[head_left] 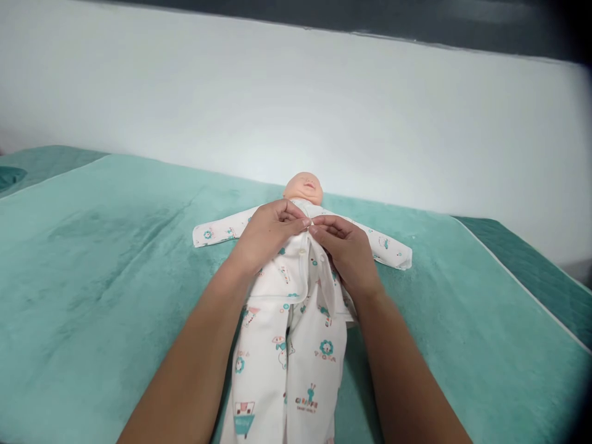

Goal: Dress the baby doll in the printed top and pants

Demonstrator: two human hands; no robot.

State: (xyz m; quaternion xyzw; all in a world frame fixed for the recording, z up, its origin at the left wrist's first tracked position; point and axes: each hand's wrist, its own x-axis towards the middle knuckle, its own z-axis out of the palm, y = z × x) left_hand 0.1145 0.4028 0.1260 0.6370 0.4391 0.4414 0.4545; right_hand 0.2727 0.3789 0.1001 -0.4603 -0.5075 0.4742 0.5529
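Note:
A baby doll (304,187) lies on its back on a teal towel (115,259), dressed in a white printed sleepsuit (287,357). Its sleeves are spread out to both sides. My left hand (268,234) pinches the left edge of the sleepsuit's front opening at the doll's chest. My right hand (346,250) pinches the right edge, fingertips meeting those of my left hand just below the doll's neck. Both hands are closed on the fabric. A row of small snaps runs down the front between my wrists.
The teal towel covers a padded surface that runs to a white wall (324,105) behind the doll. A darker teal edge (531,265) shows at the right, and another at the far left (9,176).

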